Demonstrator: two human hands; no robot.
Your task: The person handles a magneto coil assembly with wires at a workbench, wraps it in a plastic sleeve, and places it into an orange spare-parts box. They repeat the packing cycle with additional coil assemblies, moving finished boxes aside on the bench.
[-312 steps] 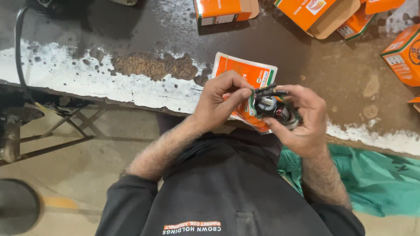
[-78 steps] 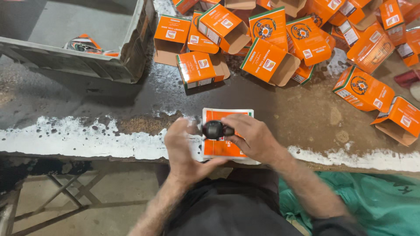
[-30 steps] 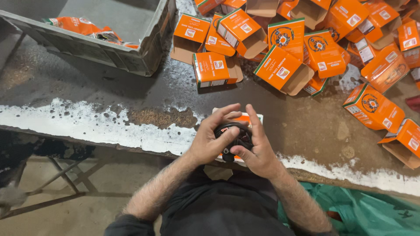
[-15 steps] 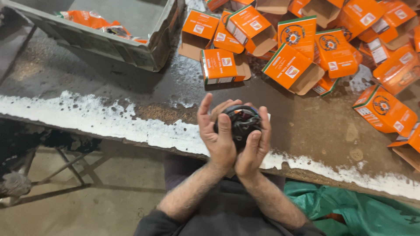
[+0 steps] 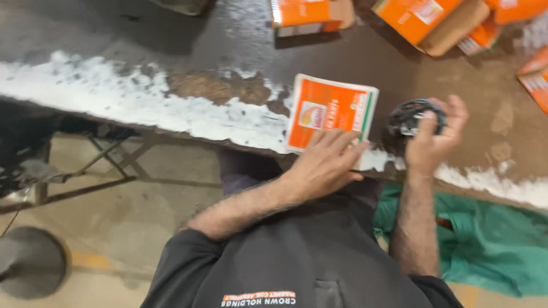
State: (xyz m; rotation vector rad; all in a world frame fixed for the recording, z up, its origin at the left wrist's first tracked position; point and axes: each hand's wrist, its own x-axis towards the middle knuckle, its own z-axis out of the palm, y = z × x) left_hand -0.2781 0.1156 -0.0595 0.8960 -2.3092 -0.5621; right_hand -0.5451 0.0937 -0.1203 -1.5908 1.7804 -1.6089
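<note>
Head camera view: we rest our left hand, fingers spread flat, on the near edge of a flattened orange carton lying at the near lip of the workbench. Our right hand grips a round black part, held just right of the carton above the bench. The part looks rigid and fairly dense, so we judge it best cupped around its rim; its surface is too blurred to read further. The carton is thin card, light and easily creased, best lifted by an edge. More orange boxes lie at the far side, well apart. Green cloth hangs below the bench on the right. Nothing lies between hands and carton.
</note>
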